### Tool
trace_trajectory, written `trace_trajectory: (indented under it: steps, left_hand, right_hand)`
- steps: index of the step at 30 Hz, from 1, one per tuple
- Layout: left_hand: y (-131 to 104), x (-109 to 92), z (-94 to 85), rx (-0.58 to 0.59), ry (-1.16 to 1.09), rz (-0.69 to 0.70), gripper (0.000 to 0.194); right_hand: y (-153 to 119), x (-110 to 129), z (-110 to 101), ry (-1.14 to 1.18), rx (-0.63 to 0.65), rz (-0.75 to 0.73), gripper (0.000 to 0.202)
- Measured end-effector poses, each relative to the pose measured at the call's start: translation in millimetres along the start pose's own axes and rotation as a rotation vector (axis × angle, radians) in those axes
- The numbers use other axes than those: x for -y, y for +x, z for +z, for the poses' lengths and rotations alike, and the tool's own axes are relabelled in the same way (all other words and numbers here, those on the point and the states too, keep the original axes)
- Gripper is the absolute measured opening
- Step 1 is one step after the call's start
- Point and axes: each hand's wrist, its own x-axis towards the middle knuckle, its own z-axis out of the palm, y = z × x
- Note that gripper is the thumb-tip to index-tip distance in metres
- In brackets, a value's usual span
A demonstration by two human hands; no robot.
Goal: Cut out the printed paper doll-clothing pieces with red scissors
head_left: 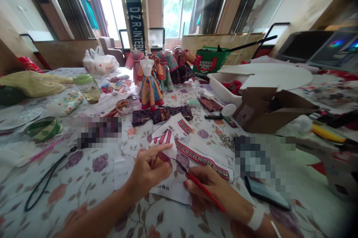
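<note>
My left hand (152, 165) pinches a white printed piece (165, 139) with red patterned bands, its index finger stretched along the top; whether it is cloth or paper I cannot tell. Between its fingers shows a dark red and yellow bit (162, 158). My right hand (209, 184) is closed round a slim red tool (203, 187) with a thin, dark, curved tip that points at the left fingers. Beneath the hands lies a white printed sheet (179, 193). A cut strip with a red and black border (205, 159) lies just beyond the right hand.
Small dressed dress forms (151, 85) stand at the back centre, with folded dark cloth (140, 117) before them. On the right are a cardboard box (268, 111), a white tray (220, 87) and a phone (267, 192). Left stand a jar (88, 89) and green tape roll (44, 130).
</note>
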Motion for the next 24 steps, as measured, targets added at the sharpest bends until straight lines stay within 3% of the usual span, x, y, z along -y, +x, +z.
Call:
trace_trajectory:
  steps: [12,24]
  left_hand:
    - [2.9,-7.1,2.5,-0.105,0.158,-0.013,0.040]
    - [1.4,-5.1,-1.4,-0.052,0.168,-0.030,0.047]
  right_hand:
    - [0.7,-1.1,1.3,0.001,-0.008,0.005,0.044]
    - [0.0,-2.6,-0.2,0.005,0.021,-0.006,0.038]
